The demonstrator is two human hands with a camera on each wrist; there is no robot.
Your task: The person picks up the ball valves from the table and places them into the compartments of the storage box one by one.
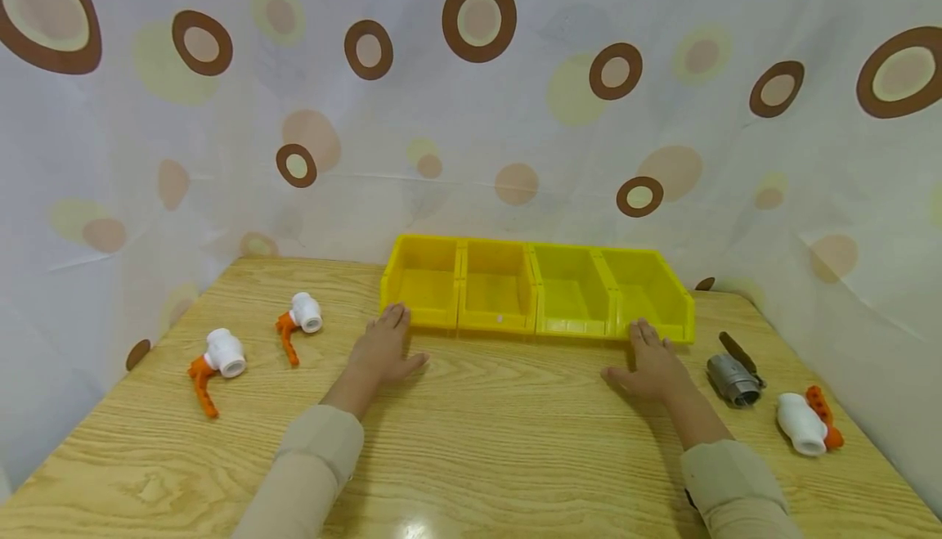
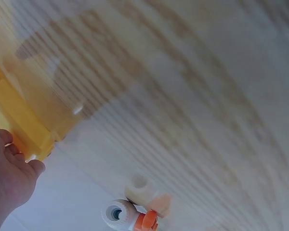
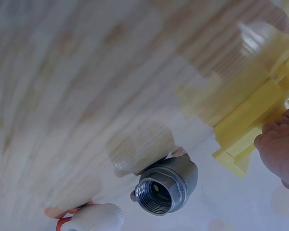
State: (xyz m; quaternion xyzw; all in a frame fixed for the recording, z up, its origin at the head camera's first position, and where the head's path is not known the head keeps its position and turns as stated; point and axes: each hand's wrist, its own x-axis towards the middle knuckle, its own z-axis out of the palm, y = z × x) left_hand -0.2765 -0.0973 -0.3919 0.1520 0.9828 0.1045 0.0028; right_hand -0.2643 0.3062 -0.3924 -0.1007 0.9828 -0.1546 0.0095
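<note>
A row of joined yellow bins stands at the back of the table, with no parts seen inside. My left hand touches the front of the leftmost bin, its fingers extended and thumb out to the side. At the right end of the row, my right hand touches the front edge of the last bin in the same way. In the left wrist view the left hand lies against the yellow plastic. The right wrist view has the right hand against the bin edge.
On the left lie two white ball valves with orange handles, one nearer and one farther. To the right are a metal ball valve and another white valve with an orange handle. A patterned curtain hangs behind the wooden table.
</note>
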